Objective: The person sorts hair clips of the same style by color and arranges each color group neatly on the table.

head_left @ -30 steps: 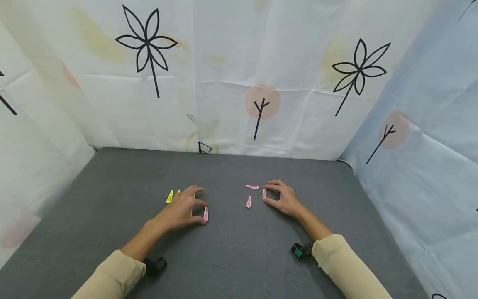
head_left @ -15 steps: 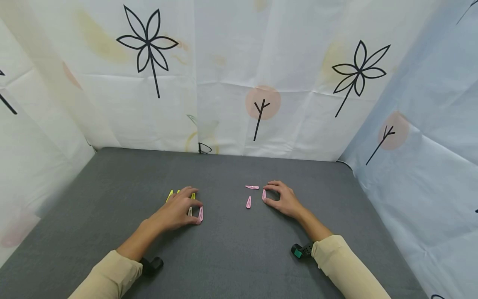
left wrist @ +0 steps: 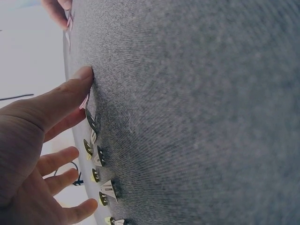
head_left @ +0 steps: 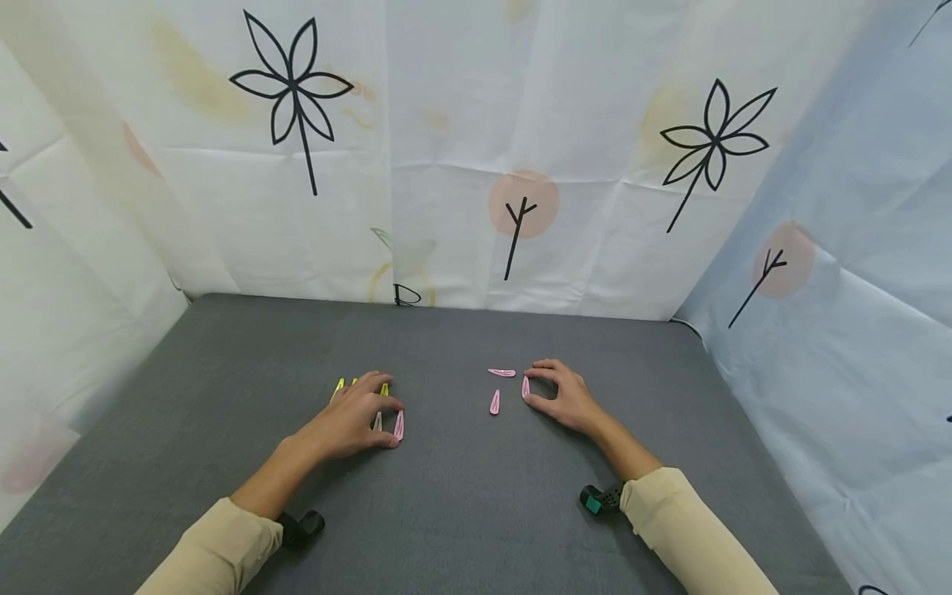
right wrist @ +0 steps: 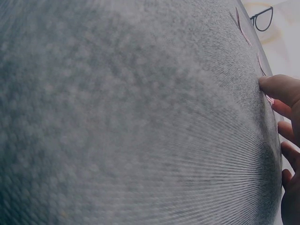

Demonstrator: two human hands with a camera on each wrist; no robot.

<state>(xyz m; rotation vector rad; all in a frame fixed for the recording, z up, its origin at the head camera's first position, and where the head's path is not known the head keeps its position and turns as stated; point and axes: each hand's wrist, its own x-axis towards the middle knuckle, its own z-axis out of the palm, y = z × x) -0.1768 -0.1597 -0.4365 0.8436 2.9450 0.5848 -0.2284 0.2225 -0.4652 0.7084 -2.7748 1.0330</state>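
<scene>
In the head view my left hand (head_left: 349,421) pinches a pink snap hair clip (head_left: 399,425) lengthwise between thumb and index finger, low over the grey table. Beside that clip lies a pale hair clip (head_left: 378,421), partly behind the hand. Yellow hair clips (head_left: 384,390) lie just beyond and left of the hand, some half hidden. To the right, my right hand (head_left: 567,398) holds another pink hair clip (head_left: 525,387) by its ends, thumb (right wrist: 274,86) at the near end. Two more pink clips lie left of it, one sideways (head_left: 502,373) and one lengthwise (head_left: 494,402).
The left wrist view shows several yellow and pale hair clips (left wrist: 108,188) in rows past the left fingers. A grey cloth covers the table (head_left: 461,512). Patterned white curtains (head_left: 446,124) stand at its back and sides. Each wrist wears a black camera (head_left: 301,529).
My left hand has moved slightly left with the pink hair clip, bringing it next to the pale one, and has been nearly still since. The right hand stays in place.
</scene>
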